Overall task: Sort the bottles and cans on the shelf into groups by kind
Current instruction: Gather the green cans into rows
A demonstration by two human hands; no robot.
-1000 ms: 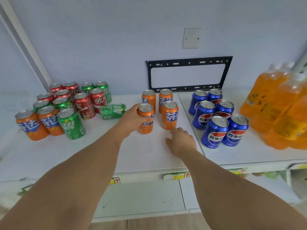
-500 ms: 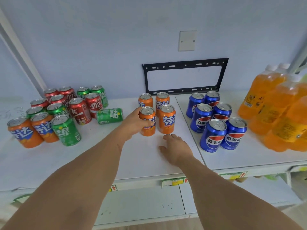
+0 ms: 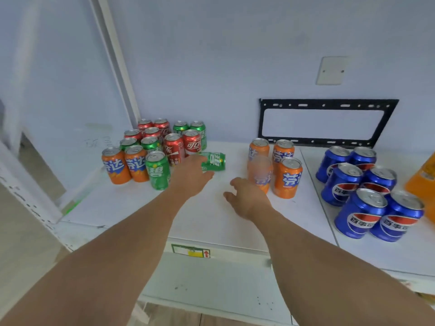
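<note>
While spread wide and white under everything, shelf [image 3: 211,222] carrying four clusters, largest first: orange bottles [image 3: 423,177] cut off at the far right edge; blue cans [image 3: 367,191] standing together right of centre, already one kind; a mixed cluster at the left rear, red cans [image 3: 174,142] and green cans [image 3: 157,169] jumbled with two orange cans [image 3: 127,164] at its front; then a small sorted group of orange cans [image 3: 282,164] in the middle, four of them, the nearest one blurred. Between mixed cluster and orange group, one fallen green can [image 3: 213,162] lying on its side, top end hidden. Left hand [image 3: 190,177] reaching toward that fallen can, fingers loosely extended, fingertips at or just short of its near end, nothing held; contact hard to judge. Right hand [image 3: 249,201] low over the shelf just in front of the blurred orange can, fingers relaxed and spread, holding nothing. By judgement, fallen can likely next: rigid thin metal, probably full and fairly heavy, smooth and apt to roll away if nudged on its side. Best taken round the middle of the body, thumb one side and fingers the other, then stood upright beside its own green kind. Two orange cans at the left front probably still to be carried across to the middle group.
</note>
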